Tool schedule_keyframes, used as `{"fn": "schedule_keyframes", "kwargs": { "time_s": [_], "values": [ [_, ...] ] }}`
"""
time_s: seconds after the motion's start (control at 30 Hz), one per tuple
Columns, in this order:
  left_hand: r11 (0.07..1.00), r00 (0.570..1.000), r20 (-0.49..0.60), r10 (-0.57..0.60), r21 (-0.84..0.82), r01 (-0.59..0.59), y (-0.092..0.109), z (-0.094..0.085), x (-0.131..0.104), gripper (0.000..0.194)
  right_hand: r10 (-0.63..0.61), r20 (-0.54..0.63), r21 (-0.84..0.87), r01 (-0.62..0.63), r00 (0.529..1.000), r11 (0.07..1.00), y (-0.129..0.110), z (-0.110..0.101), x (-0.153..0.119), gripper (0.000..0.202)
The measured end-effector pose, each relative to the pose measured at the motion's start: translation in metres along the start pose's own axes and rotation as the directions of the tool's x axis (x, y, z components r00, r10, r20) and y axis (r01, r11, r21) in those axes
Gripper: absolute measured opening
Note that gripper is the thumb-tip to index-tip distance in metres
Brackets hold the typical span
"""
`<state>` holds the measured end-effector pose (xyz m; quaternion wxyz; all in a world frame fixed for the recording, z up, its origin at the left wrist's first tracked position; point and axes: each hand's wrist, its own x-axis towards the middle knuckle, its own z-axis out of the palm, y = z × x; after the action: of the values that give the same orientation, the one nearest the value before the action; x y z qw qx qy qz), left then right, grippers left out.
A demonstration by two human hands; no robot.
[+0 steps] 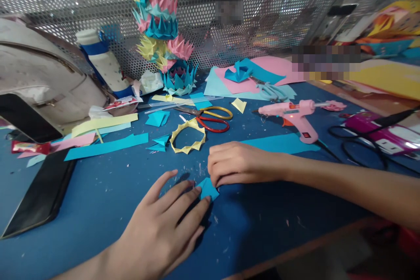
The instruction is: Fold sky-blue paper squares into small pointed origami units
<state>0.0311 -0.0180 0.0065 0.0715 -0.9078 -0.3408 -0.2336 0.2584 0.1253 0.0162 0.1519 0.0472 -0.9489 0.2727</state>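
A small folded piece of blue paper (209,189) lies on the blue table between my hands. My left hand (166,221) has its fingers spread, and its fingertips rest on the paper's left and lower edges. The fingers of my right hand (234,164) are curled together at the paper's upper right edge, pinching or pressing it there. Just beyond my hands sits a pale yellow zigzag paper ring (187,136). A long blue paper strip (278,143) lies behind my right forearm.
Red-and-yellow-handled scissors (213,118) lie beyond the ring. A pink glue gun (295,116) and its cord are at the right. Phones, paper strips, a bottle (106,63) and a bag (42,70) fill the left. A tall folded-paper stack (164,30) stands behind.
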Motion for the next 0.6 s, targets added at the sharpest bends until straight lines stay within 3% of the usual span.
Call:
{"fn": "schedule_keyframes", "kwargs": {
  "time_s": [0.17,0.33,0.6],
  "values": [
    [1.0,0.999,-0.033,-0.027,0.013,0.028,0.004,0.0027,-0.0051,0.03,-0.012,0.005,-0.137,0.012,1.0,0.991,-0.0071,0.0009,-0.0016,0.032],
    [0.999,0.999,0.034,-0.03,0.04,0.028,0.0059,0.004,-0.0048,0.038,0.002,0.094,-0.068,0.004,0.996,0.998,-0.0025,-0.0024,-0.0003,0.033],
    [0.999,0.998,0.064,-0.027,0.032,0.025,0.0044,0.0048,-0.0038,0.041,0.249,0.118,0.066,-0.257,0.961,0.964,-0.0063,0.004,0.0017,0.022]
  ]
}}
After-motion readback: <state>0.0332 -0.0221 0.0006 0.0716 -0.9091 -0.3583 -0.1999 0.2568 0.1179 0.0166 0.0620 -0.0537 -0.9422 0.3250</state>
